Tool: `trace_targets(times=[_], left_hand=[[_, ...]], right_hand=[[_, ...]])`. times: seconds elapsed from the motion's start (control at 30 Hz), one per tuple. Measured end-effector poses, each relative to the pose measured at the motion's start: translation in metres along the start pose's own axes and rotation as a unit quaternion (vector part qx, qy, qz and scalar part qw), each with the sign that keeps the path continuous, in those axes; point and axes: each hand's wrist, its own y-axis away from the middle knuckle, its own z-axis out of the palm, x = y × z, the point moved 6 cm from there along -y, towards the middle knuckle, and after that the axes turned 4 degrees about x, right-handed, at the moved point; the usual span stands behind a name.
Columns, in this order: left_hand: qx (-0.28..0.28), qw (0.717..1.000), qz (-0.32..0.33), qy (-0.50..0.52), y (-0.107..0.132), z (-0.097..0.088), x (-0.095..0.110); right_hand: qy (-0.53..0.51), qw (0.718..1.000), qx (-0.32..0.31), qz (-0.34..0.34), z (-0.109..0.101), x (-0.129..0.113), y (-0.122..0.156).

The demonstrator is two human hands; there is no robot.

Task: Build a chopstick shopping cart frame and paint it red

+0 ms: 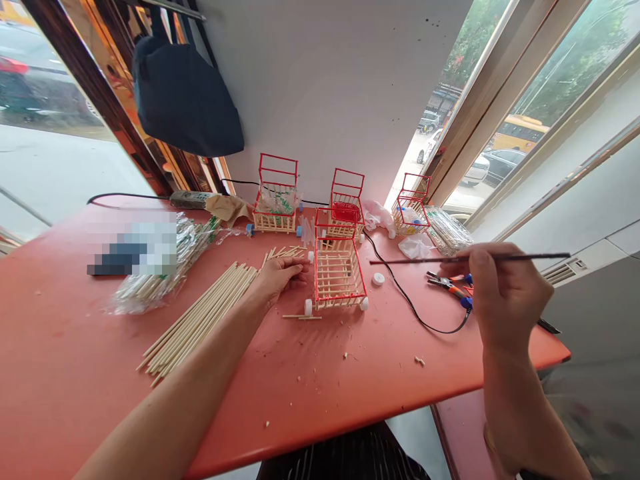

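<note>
A small cart (pixel 340 270) made of pale wooden sticks stands upright in front of me, with red upper edges, a red handle frame and white round wheels. My left hand (pixel 283 277) is just left of it, its thumb and forefinger drawn together near a white wheel. Whether the fingertips hold anything or touch the cart I cannot tell. Raised to the right of the cart, my right hand (pixel 505 287) is closed on a long thin dark stick (pixel 420 261) with a reddish left end. The stick lies level and points toward the cart, apart from it.
Loose wooden sticks (pixel 200 320) lie beside my left forearm. Behind are similar carts (pixel 275 217), bagged sticks (pixel 150 287) and a power strip (pixel 190 199). Pliers (pixel 440 280), a black cable (pixel 410 303) and a white cap (pixel 378 279) lie to the right on the red table (pixel 350 380).
</note>
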Motion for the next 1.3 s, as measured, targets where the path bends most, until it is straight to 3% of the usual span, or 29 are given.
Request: trace_targets(times=[0.07,0.3,0.5,0.73,0.87,1.13,1.3], left_hand=[[-0.003,1.0,-0.003,0.001,0.0,0.0,0.0],[-0.014,1.0,-0.022,0.004,-0.002,-0.002,-0.005],[-0.032,0.999,-0.012,-0.005,-0.005,-0.004,-0.009],[-0.049,0.998,0.005,-0.047,-0.008,-0.006,-0.017],[-0.043,0.997,0.011,-0.061,-0.007,-0.007,-0.016],[-0.052,0.996,0.014,-0.066,-0.006,-0.005,-0.016],[-0.041,0.997,0.01,-0.06,-0.006,-0.006,-0.016]], right_hand=[[-0.023,0.999,0.025,-0.002,0.009,0.012,-0.021],[-0.041,0.998,-0.021,0.044,0.077,0.08,-0.081],[0.017,0.993,-0.094,0.062,0.133,0.109,-0.09],[0.062,0.981,-0.162,0.092,0.174,0.132,-0.083],[0.09,0.973,-0.187,0.097,0.187,0.144,-0.078],[0.104,0.974,-0.177,0.095,0.193,0.152,-0.076],[0.097,0.975,-0.175,0.093,0.184,0.152,-0.082]])
